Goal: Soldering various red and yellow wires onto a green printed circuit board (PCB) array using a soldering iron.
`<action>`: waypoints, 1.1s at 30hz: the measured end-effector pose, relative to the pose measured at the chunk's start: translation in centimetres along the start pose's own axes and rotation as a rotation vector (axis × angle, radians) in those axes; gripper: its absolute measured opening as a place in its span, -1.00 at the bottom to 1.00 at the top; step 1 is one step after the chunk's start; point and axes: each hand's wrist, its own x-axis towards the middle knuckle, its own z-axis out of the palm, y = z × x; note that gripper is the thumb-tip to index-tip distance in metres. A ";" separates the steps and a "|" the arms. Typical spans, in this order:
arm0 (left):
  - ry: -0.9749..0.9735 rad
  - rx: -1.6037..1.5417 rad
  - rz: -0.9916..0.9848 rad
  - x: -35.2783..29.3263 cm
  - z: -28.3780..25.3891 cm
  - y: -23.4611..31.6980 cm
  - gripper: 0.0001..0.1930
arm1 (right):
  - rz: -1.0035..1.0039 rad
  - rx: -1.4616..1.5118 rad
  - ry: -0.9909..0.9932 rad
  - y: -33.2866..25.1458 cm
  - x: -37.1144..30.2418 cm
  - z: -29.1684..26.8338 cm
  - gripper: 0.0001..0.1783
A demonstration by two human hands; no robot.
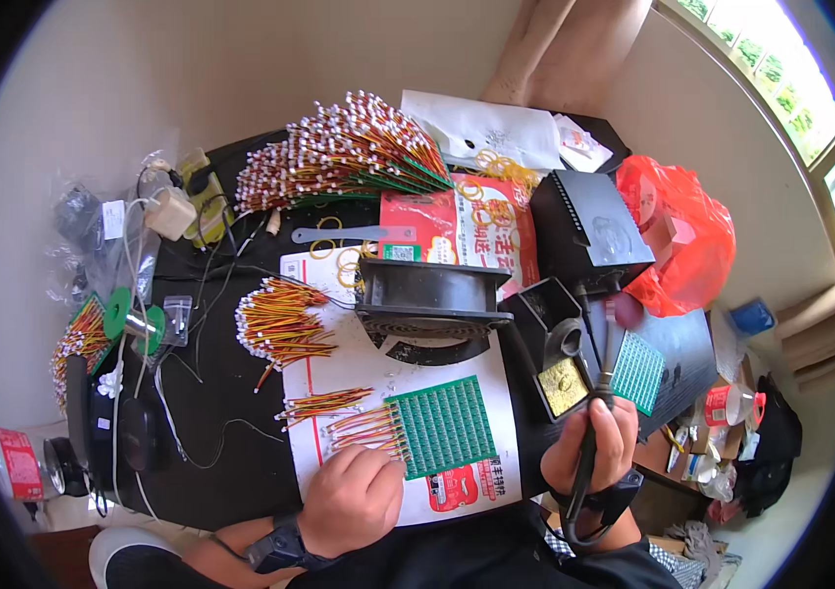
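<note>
My left hand [354, 499] is closed at the lower left corner of a green circuit board panel [445, 426]. Whatever its fingers may pinch is hidden. Thin red and yellow wires [368, 429] with white ends run out from the panel's left edge, just beyond that hand. My right hand [596, 447] grips a soldering iron [589, 461], its dark handle upright in my fingers and its cable looping down by the wrist. The iron's front part points away from me, beside a soldering iron stand [565, 339] with a yellow sponge [564, 386].
A black fan [432, 299] stands behind the panel. Wire bundles [285, 329] lie to its left, with a large heap of wired boards [344, 157] farther back. A black box [594, 231], a red plastic bag [678, 236] and another green board [638, 373] are on the right; a solder spool [118, 312] sits left.
</note>
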 end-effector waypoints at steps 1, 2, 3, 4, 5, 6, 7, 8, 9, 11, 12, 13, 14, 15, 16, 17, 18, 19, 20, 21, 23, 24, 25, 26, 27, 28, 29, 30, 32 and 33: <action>0.030 -0.023 0.019 0.0 0.1 0.1 -0.84 | -0.005 -0.014 0.022 0.1 0.2 0.3 -0.48; 0.061 -0.045 0.037 0.0 0.1 0.2 -0.82 | -0.009 -0.025 0.043 0.3 0.5 0.5 -0.49; 0.066 -0.022 0.024 0.2 0.1 0.5 -0.82 | 0.071 0.104 -0.062 0.4 0.9 0.6 -0.52; 0.171 -0.041 0.026 0.4 -0.4 0.3 -0.83 | 0.087 0.105 -0.045 0.0 0.8 0.5 -0.53; 0.275 -0.059 0.028 0.5 -1.2 -0.1 -0.83 | 0.103 0.108 -0.028 -0.1 0.3 0.2 -0.53; 0.346 -0.014 0.023 1.0 -2.0 -0.1 -0.83 | 0.048 0.069 0.068 0.1 -0.2 -0.3 -0.54; 0.339 0.005 0.014 1.3 -2.8 -0.3 -0.83 | -0.010 0.016 0.089 0.2 -0.1 -0.5 -0.53; 0.368 0.054 -0.044 1.4 -3.8 -0.8 -0.83 | 0.061 0.061 0.008 0.0 0.2 -0.3 -0.51; 0.402 0.105 -0.100 1.4 -4.9 -1.2 -0.83 | 0.127 0.107 -0.071 -0.2 0.6 -0.2 -0.49; 0.441 0.087 -0.248 1.1 -6.6 -1.9 -0.81 | 0.122 0.155 -0.073 -0.1 0.3 -0.6 -0.47; 0.440 0.066 -0.281 1.1 -7.3 -2.1 -0.80 | 0.114 0.183 -0.081 0.1 0.1 -0.8 -0.45; 0.395 0.065 -0.301 1.2 -8.1 -2.4 -0.79 | 0.113 0.201 -0.079 0.1 0.2 -0.8 -0.45; 0.321 0.051 -0.290 1.4 -8.5 -2.8 -0.78 | 0.059 0.207 -0.068 0.2 0.2 -0.9 -0.44; 0.246 0.028 -0.274 1.6 -8.5 -3.4 -0.77 | 0.008 0.203 -0.057 0.2 0.1 -0.9 -0.42; 0.164 0.040 -0.260 1.8 -8.3 -3.9 -0.76 | 0.007 0.220 -0.083 0.4 -0.2 -1.1 -0.43; 0.081 0.051 -0.245 2.0 -7.9 -4.2 -0.75 | 0.011 0.222 -0.081 0.4 -0.3 -1.1 -0.43; 0.048 0.046 -0.261 2.3 -7.5 -4.1 -0.72 | -0.015 0.236 -0.084 0.5 -0.3 -1.2 -0.42; 0.043 0.050 -0.261 2.4 -7.2 -4.2 -0.72 | -0.040 0.247 -0.087 0.5 -0.3 -1.2 -0.42; 0.021 0.078 -0.224 2.6 -6.8 -4.3 -0.71 | -0.048 0.247 -0.087 0.5 -0.5 -1.2 -0.41; -0.002 0.101 -0.185 2.6 -6.5 -4.6 -0.70 | -0.041 0.244 -0.087 0.4 -0.5 -1.3 -0.41; -0.028 0.100 -0.173 2.4 -5.9 -5.4 -0.71 | -0.069 0.220 -0.092 0.1 -0.4 -1.4 -0.40; -0.010 0.076 -0.175 2.3 -5.7 -5.9 -0.74 | -0.063 0.216 -0.094 0.0 -0.5 -1.3 -0.40; 0.012 0.051 -0.183 2.1 -5.5 -6.3 -0.77 | -0.059 0.206 -0.091 0.0 -0.5 -1.4 -0.39; 0.011 0.046 -0.186 2.0 -5.3 -6.7 -0.77 | -0.057 0.199 -0.089 -0.1 -0.6 -1.3 -0.37; 0.038 0.047 -0.159 2.1 -5.1 -7.2 -0.80 | -0.061 0.194 -0.096 -0.1 -0.7 -1.5 -0.37; 0.067 0.050 -0.134 2.2 -5.0 -7.6 -0.83 | -0.036 0.200 -0.099 -0.2 -0.9 -1.7 -0.35; 0.073 0.045 -0.140 2.3 -5.0 -7.7 -0.83 | -0.012 0.208 -0.101 -0.3 -1.0 -1.8 -0.34; 0.076 0.047 -0.121 2.6 -4.7 -8.0 -0.84 | -0.024 0.184 -0.090 -0.3 -1.0 -1.9 -0.38; 0.084 0.042 -0.106 3.0 -4.4 -8.3 -0.84 | 0.051 0.241 -0.022 -0.7 -2.5 -1.8 -0.41; 0.093 0.033 -0.108 3.0 -4.3 -8.3 -0.84 | 0.135 0.304 0.054 -1.0 -2.8 -1.6 -0.43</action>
